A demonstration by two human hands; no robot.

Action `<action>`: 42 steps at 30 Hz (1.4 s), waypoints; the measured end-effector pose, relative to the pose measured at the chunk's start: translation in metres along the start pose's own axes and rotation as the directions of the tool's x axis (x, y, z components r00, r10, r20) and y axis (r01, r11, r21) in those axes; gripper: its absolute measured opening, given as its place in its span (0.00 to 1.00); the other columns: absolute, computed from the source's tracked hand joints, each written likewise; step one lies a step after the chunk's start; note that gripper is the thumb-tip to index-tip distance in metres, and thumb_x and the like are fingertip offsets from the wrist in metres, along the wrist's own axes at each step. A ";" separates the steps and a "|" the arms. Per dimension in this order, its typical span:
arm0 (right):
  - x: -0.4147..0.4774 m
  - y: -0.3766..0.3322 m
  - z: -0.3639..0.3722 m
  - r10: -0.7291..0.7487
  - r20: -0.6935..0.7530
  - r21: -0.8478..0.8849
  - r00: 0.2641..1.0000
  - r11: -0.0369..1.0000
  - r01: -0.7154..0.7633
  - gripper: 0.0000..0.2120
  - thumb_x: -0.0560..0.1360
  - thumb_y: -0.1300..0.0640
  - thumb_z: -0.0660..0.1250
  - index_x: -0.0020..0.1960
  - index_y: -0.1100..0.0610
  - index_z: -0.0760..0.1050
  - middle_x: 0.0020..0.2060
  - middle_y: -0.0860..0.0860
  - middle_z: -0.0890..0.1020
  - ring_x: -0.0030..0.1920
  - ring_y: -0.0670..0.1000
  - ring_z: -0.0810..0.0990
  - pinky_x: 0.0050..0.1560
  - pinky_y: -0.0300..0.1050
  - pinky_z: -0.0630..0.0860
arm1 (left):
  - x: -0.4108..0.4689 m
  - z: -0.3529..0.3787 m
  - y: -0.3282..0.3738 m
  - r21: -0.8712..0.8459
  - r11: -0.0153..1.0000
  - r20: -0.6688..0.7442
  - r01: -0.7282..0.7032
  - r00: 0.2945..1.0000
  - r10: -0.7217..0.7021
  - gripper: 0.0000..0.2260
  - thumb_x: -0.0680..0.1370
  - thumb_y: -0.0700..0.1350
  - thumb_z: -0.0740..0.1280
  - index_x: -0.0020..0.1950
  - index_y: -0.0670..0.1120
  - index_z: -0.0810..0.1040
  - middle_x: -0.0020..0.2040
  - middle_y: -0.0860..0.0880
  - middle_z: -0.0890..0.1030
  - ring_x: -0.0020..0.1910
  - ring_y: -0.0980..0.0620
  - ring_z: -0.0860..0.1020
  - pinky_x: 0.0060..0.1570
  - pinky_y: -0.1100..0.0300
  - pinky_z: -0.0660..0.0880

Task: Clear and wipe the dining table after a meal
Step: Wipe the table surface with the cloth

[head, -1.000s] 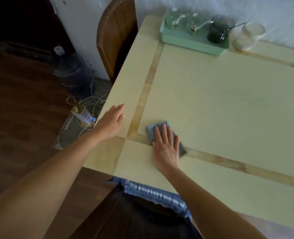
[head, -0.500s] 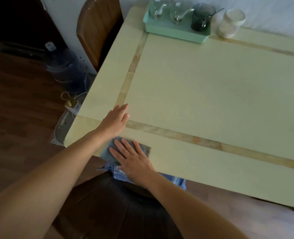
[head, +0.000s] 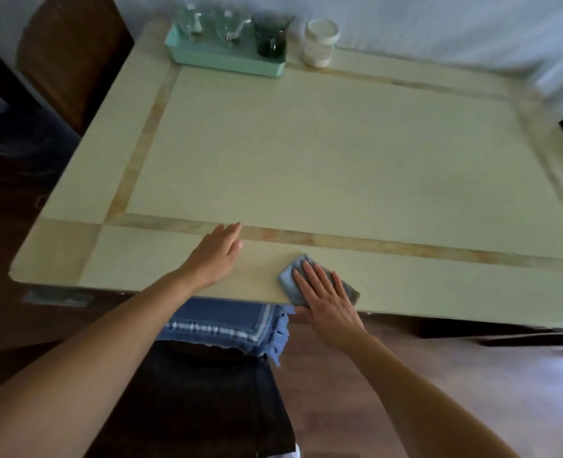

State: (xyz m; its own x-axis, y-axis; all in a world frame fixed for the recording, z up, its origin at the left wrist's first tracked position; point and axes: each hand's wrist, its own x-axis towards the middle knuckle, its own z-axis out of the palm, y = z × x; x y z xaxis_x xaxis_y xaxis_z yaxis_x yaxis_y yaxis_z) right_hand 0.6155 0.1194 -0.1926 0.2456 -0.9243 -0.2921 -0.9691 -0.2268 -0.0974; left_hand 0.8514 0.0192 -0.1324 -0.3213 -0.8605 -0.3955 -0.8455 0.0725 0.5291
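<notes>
A pale dining table (head: 323,153) with tan inlaid stripes fills the view. At its near edge lies a small blue-grey cloth (head: 291,276). My right hand (head: 326,299) presses flat on that cloth, fingers spread, with the palm hanging over the table's edge. My left hand (head: 215,254) rests flat on the tabletop to the left of the cloth, fingers together, holding nothing.
A mint-green tray (head: 227,62) at the far left corner carries clear glasses and a dark glass mug (head: 270,36). A white jar (head: 319,43) stands beside it. A wooden chair (head: 65,57) is at the far left. A chair with a blue cushion (head: 227,322) sits under the near edge.
My right hand has slid the cloth to the right along the near edge. My left hand has also shifted right, staying flat on the table. The view has swung right.
</notes>
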 end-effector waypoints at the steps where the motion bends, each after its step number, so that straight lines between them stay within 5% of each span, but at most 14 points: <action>1: -0.009 0.013 0.000 0.009 -0.001 0.021 1.000 1.000 -0.009 0.32 0.77 0.41 0.51 0.77 0.53 0.49 0.76 0.51 0.52 0.76 0.51 0.49 0.73 0.53 0.46 | -0.001 0.008 0.011 0.004 1.000 0.011 -0.008 1.000 0.008 0.23 0.83 0.48 0.49 0.78 0.47 0.51 0.78 0.46 0.55 0.77 0.47 0.52 0.74 0.53 0.52; 6: -0.050 0.068 0.004 0.060 -0.032 0.065 0.998 0.996 -0.058 0.38 0.78 0.57 0.60 0.74 0.51 0.34 0.75 0.49 0.37 0.75 0.52 0.35 0.72 0.49 0.33 | -0.005 0.041 0.054 0.032 0.999 0.027 -0.022 0.999 0.022 0.22 0.83 0.47 0.50 0.77 0.45 0.53 0.75 0.42 0.60 0.74 0.43 0.60 0.72 0.51 0.57; 10: -0.076 0.102 0.005 0.131 -0.031 0.087 0.991 0.988 -0.128 0.44 0.75 0.68 0.60 0.71 0.51 0.28 0.72 0.49 0.31 0.72 0.52 0.29 0.73 0.48 0.32 | -0.011 0.066 0.098 0.062 0.997 0.063 -0.052 0.997 0.048 0.22 0.83 0.45 0.48 0.77 0.43 0.52 0.76 0.42 0.58 0.76 0.45 0.54 0.73 0.52 0.52; 15: -0.102 0.138 -0.002 0.189 0.000 0.153 0.982 0.970 -0.187 0.40 0.76 0.68 0.57 0.75 0.54 0.33 0.74 0.50 0.34 0.72 0.50 0.30 0.73 0.48 0.33 | -0.011 0.098 0.151 0.092 0.990 0.094 -0.105 0.991 0.097 0.23 0.83 0.47 0.47 0.78 0.44 0.49 0.78 0.46 0.52 0.77 0.48 0.48 0.74 0.54 0.47; 28: -0.136 0.247 -0.006 0.327 0.096 0.256 0.940 0.905 -0.340 0.40 0.75 0.69 0.57 0.76 0.53 0.37 0.76 0.51 0.36 0.76 0.54 0.36 0.74 0.51 0.40 | 0.041 0.159 0.268 0.162 0.957 0.154 -0.242 0.964 0.218 0.23 0.83 0.46 0.49 0.77 0.44 0.50 0.78 0.46 0.53 0.77 0.47 0.50 0.73 0.55 0.50; 42: -0.182 0.385 -0.019 0.377 0.170 0.317 0.911 0.854 -0.412 0.40 0.73 0.71 0.52 0.77 0.53 0.36 0.76 0.51 0.35 0.75 0.52 0.34 0.73 0.46 0.35 | 0.153 0.210 0.419 0.134 0.915 0.280 -0.382 0.900 0.334 0.23 0.83 0.46 0.49 0.77 0.43 0.52 0.78 0.44 0.54 0.77 0.46 0.51 0.73 0.54 0.49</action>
State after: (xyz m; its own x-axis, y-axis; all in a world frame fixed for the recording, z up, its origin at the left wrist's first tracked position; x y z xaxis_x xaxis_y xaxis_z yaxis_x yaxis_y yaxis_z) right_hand 0.1970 0.1949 -0.1592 -0.1372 -0.8751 -0.4640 -0.9215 0.2846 -0.2643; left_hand 0.3590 0.0238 -0.1287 -0.6912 -0.6091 -0.3889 -0.7078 0.4624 0.5340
